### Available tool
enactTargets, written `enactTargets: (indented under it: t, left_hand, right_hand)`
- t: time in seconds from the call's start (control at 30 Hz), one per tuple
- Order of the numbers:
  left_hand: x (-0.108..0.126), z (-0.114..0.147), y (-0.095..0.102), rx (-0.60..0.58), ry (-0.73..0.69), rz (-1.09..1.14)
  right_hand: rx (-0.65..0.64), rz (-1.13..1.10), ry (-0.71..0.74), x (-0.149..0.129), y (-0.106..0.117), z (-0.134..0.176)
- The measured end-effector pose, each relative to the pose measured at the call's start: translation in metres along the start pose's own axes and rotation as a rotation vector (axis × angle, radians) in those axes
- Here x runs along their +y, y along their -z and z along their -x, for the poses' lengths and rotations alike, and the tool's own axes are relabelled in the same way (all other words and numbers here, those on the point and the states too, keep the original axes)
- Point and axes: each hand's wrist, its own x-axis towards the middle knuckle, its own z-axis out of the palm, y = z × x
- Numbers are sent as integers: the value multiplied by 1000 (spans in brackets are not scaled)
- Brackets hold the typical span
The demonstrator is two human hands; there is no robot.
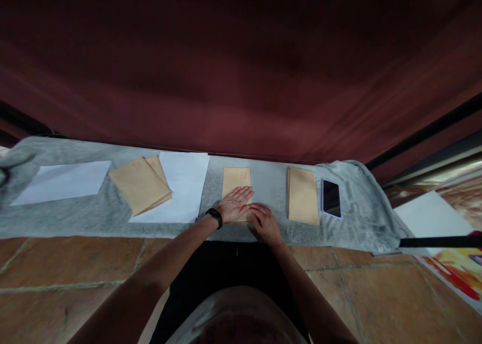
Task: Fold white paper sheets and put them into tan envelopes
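Note:
A brown paper envelope [235, 177] lies upright on the grey cloth in front of me, with small red print near its upper right corner. My left hand [235, 204] rests flat across its lower half, fingers stretched out and pointing to the right. At the envelope's lower right edge is my right hand [265, 223], its fingers curled together on the paper beside the left palm. Both hands hide much of the envelope's lower part. A dark band [215, 217] circles my left wrist.
The grey cloth [269, 178] covers a long, narrow surface. To the left, brown envelopes [140, 183] overlap white sheets [184, 183], and another white sheet [64, 182] lies farther left. A stack of envelopes [303, 196] and a phone [331, 198] sit right. Dark red fabric [241, 108] hangs behind.

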Motion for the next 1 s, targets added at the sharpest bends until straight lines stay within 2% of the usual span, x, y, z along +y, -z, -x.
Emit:
enactTargets:
  t: [0.33, 0.53, 0.83, 0.9, 1.0]
  left_hand:
    - [14, 14, 2, -32, -11, -20]
    - [23, 25, 1, -51, -10, -10]
    - [43, 57, -4, 33, -33, -39]
    - [44, 68, -5, 29, -60, -37]
    - [42, 80, -5, 3, -88, -16]
  right_hand:
    - [65, 22, 10, 5, -7, 4]
    - [62, 45, 8, 2, -5, 4]
    - [70, 63, -15, -1, -2, 7]
    - [49, 57, 15, -1, -1, 6]
    - [-70, 111, 128, -1, -1, -2]
